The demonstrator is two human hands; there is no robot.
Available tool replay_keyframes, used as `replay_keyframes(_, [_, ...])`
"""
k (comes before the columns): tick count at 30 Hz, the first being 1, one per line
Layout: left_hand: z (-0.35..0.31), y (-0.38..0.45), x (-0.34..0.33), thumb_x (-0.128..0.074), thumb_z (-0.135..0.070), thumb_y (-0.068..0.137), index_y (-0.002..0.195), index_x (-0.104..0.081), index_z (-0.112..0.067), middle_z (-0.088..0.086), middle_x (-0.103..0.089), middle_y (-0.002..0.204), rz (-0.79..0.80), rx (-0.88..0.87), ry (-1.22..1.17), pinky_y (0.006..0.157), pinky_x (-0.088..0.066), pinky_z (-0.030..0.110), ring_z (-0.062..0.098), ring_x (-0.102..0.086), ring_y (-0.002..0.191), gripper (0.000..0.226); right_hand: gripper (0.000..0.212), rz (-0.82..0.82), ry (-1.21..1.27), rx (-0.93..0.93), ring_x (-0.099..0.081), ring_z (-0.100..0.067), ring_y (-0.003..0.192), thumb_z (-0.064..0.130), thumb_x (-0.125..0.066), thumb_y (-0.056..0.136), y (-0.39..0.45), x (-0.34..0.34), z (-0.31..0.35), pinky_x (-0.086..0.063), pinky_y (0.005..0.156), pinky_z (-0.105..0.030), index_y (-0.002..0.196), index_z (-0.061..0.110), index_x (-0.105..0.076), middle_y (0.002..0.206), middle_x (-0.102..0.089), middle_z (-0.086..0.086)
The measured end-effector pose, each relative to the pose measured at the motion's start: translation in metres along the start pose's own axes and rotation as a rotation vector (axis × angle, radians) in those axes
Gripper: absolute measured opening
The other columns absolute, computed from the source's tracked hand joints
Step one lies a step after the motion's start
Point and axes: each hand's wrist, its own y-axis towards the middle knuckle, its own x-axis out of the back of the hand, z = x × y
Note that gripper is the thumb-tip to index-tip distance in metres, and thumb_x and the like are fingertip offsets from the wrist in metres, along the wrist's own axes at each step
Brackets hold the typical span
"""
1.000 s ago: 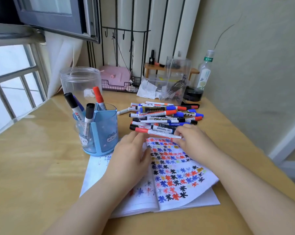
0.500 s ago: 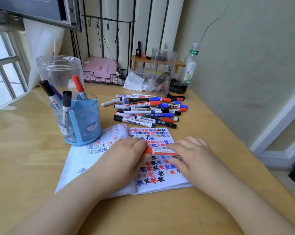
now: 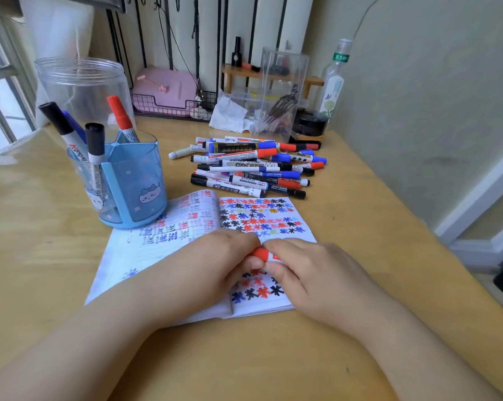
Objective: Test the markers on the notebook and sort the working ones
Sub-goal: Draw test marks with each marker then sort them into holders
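Red-capped marker [image 3: 261,254] is pinched between both hands, left hand [image 3: 206,264] and right hand [image 3: 311,273], over the notebook [image 3: 163,241] at the tabletop's near edge, four markers [image 3: 95,140] sorted, a pile [image 3: 253,166] seemingly untested.

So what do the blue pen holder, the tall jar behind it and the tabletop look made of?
Blue pen holder: seemingly translucent plastic, since marker barrels show through its glossy wall. Tall jar: clear plastic, probably, with a ribbed threaded rim. Tabletop: pale wood or wood-look laminate, faint grain under a soft sheen.
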Motion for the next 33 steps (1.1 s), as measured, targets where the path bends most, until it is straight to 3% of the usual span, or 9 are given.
replay_keyframes(5, [-0.003,0.001,-0.001,-0.029,-0.044,0.093,0.078,-0.049,-0.015,-0.006,-0.045,0.069,-0.009,-0.035,0.065,0.055,-0.03,0.021,0.008,-0.035,0.061,0.038,0.046,0.052,0.142,-0.039,-0.04,-0.01,0.069,0.057,-0.02,0.085,-0.003,0.005,-0.004,-0.031,0.056,-0.028,0.108,0.033,-0.052,0.07,-0.045,0.017])
replay_keyframes(8, [-0.006,0.0,0.002,-0.029,-0.043,0.093,0.079,-0.051,-0.013,-0.002,-0.048,0.069,-0.026,-0.048,0.057,0.055,-0.033,0.025,0.012,-0.041,0.061,0.041,0.026,0.089,0.246,-0.108,-0.043,-0.009,0.063,0.049,-0.037,0.094,-0.006,0.012,-0.006,-0.037,0.057,-0.024,0.099,0.03,-0.054,0.065,-0.047,0.014])
replay_keyframes(11, [-0.001,-0.001,0.013,-0.022,-0.054,0.093,0.078,-0.05,-0.011,-0.001,-0.049,0.069,-0.122,-0.002,0.025,0.057,-0.035,0.028,0.015,-0.044,0.06,0.054,0.035,0.086,0.351,-0.282,-0.051,-0.015,0.064,0.054,-0.039,0.088,-0.015,0.032,-0.019,-0.043,0.062,-0.032,0.091,0.027,-0.061,0.07,-0.06,0.002])
replay_keyframes(15, [-0.009,0.001,0.01,-0.023,-0.054,0.091,0.08,-0.045,-0.018,-0.011,-0.044,0.071,-0.114,0.02,0.013,0.06,-0.033,0.024,0.009,-0.039,0.067,0.043,0.036,0.086,0.397,-0.418,-0.042,-0.006,0.049,0.049,-0.039,0.09,-0.031,0.062,-0.035,-0.033,0.051,-0.025,0.07,0.025,-0.058,0.055,-0.053,0.01])
replay_keyframes(18, [-0.017,0.001,0.004,-0.023,-0.054,0.089,0.083,-0.04,-0.029,-0.017,-0.042,0.073,-0.072,0.035,-0.05,0.067,-0.035,0.014,-0.002,-0.043,0.075,0.03,0.029,0.122,0.718,-0.476,-0.049,-0.007,0.054,0.026,-0.042,0.098,-0.038,0.071,-0.031,-0.041,0.057,-0.022,0.08,0.027,-0.065,0.06,-0.057,0.009])
replay_keyframes(21, [-0.016,-0.002,0.003,-0.027,-0.055,0.086,0.09,-0.048,-0.03,-0.015,-0.051,0.078,-0.052,0.045,-0.092,0.069,-0.038,0.014,-0.003,-0.046,0.079,0.033,0.029,0.048,1.083,-0.498,-0.053,-0.01,0.054,0.013,-0.052,0.089,-0.038,0.066,-0.018,-0.046,0.056,-0.018,0.115,0.025,-0.058,0.077,-0.07,-0.005])
replay_keyframes(28, [-0.012,-0.003,-0.001,-0.031,-0.057,0.086,0.089,-0.051,-0.026,-0.009,-0.056,0.075,0.01,0.085,-0.093,0.061,-0.04,0.028,0.007,-0.048,0.068,0.038,0.025,-0.076,1.774,-0.627,-0.059,-0.013,0.05,0.0,-0.045,0.083,-0.027,0.03,-0.006,-0.05,0.047,-0.019,0.099,0.004,-0.063,0.072,-0.067,-0.019])
replay_keyframes(31, [-0.012,-0.003,-0.001,-0.036,-0.051,0.088,0.089,-0.051,-0.028,-0.008,-0.056,0.074,0.018,0.103,-0.114,0.062,-0.042,0.031,0.01,-0.049,0.067,0.028,0.028,-0.143,1.702,-0.602,-0.051,-0.009,0.05,-0.004,-0.06,0.071,-0.026,0.013,-0.004,-0.045,0.049,-0.017,0.095,0.009,-0.061,0.062,-0.061,-0.008])
replay_keyframes(33, [-0.013,-0.002,-0.001,-0.035,-0.052,0.087,0.09,-0.05,-0.028,-0.008,-0.056,0.074,0.03,0.122,-0.121,0.063,-0.043,0.033,0.01,-0.05,0.067,0.028,0.009,-0.185,1.449,-0.581,-0.043,-0.008,0.05,0.021,-0.059,0.076,-0.026,0.006,-0.002,-0.038,0.048,-0.016,0.084,0.019,-0.062,0.055,-0.052,-0.002])
